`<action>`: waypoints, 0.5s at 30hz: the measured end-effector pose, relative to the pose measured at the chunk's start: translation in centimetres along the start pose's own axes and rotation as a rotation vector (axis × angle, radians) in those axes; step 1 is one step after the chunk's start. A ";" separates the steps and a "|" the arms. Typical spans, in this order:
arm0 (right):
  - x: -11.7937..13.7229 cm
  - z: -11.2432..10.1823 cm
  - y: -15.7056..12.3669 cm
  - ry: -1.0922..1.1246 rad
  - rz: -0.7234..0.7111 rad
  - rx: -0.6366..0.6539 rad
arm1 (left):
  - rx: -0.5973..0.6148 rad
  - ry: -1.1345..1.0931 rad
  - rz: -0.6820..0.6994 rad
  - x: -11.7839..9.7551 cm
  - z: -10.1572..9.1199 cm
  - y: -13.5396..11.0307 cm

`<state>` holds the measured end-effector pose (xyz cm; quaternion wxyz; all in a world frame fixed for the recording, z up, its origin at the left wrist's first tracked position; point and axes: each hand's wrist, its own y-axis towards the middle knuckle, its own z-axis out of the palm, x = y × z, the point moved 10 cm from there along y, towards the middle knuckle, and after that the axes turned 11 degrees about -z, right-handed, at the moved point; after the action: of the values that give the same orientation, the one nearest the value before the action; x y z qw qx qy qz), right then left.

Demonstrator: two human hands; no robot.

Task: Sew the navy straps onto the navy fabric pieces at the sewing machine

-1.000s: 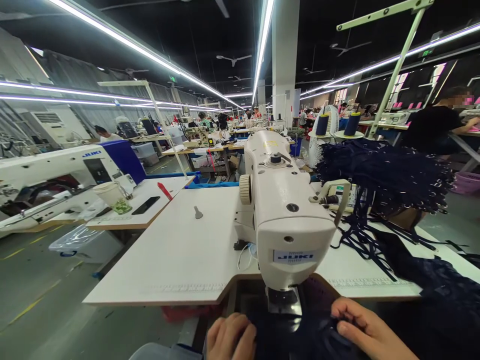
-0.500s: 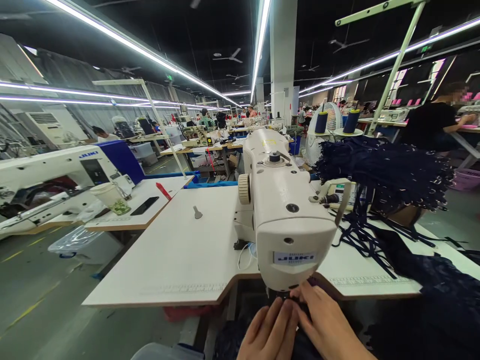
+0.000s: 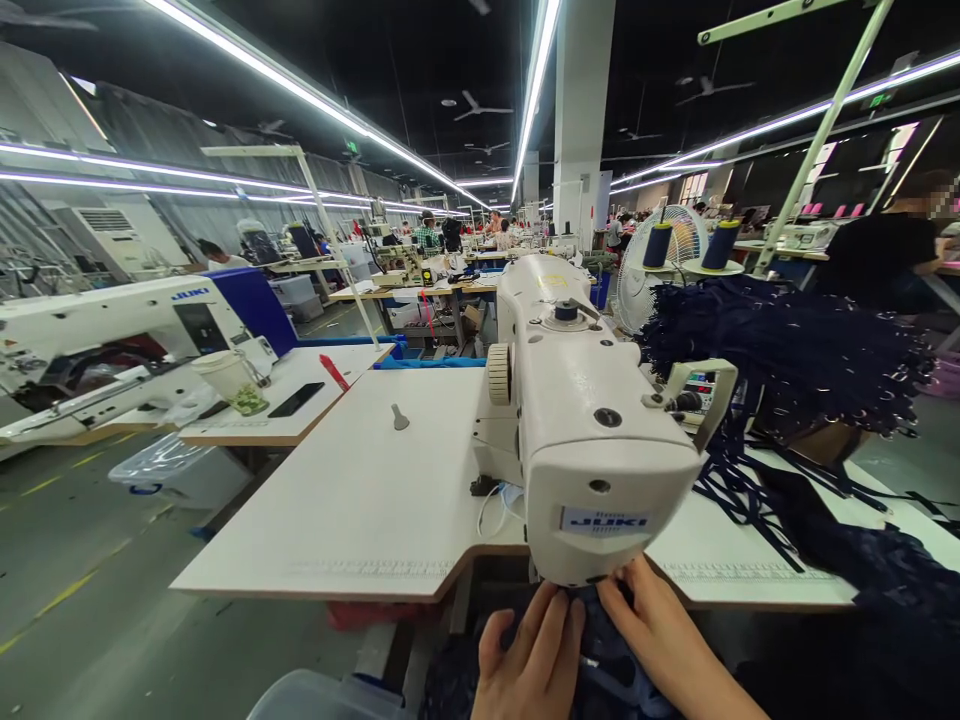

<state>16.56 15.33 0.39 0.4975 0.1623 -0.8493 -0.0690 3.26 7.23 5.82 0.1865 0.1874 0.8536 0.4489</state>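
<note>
A white sewing machine [image 3: 559, 380] stands in front of me, its head above both hands. Beneath it lies dark navy fabric [image 3: 604, 655], partly lacy, with a lighter strip showing between my hands. My left hand [image 3: 529, 650] presses and holds the fabric from the left, fingers bent forward and close together, thumb out to the side. On the other side, my right hand [image 3: 664, 625] grips the fabric near the needle area; the machine head hides its fingertips. The needle itself is hidden too.
A big bundle of navy straps with metal rings [image 3: 787, 350] sits at the right, straps trailing over the white table [image 3: 322, 500]. More navy lace [image 3: 892, 580] drapes over the right edge. A flat metal piece [image 3: 400, 417] lies left; a plastic bin [image 3: 322, 700] stands below.
My hands have moved apart, with more fabric showing between them. The right hand has shifted right. The whole view has swung slightly left.
</note>
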 end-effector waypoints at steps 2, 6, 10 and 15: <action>-0.3 0.0 0.1 -0.034 0.000 -0.006 | 0.001 -0.004 -0.011 0.1 0.1 0.0; -0.4 0.0 0.1 -0.072 -0.002 -0.015 | 0.024 0.001 -0.018 0.3 0.3 0.1; 0.0 -0.1 0.0 -0.094 -0.016 -0.029 | 0.050 0.032 -0.005 0.2 0.2 0.2; -0.6 0.2 -0.1 -0.097 0.005 0.014 | 0.147 0.099 -0.019 0.1 0.5 0.4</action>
<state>16.66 15.44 -0.22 0.4547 0.1603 -0.8733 -0.0697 3.49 7.79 5.88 0.1342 0.1700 0.8941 0.3921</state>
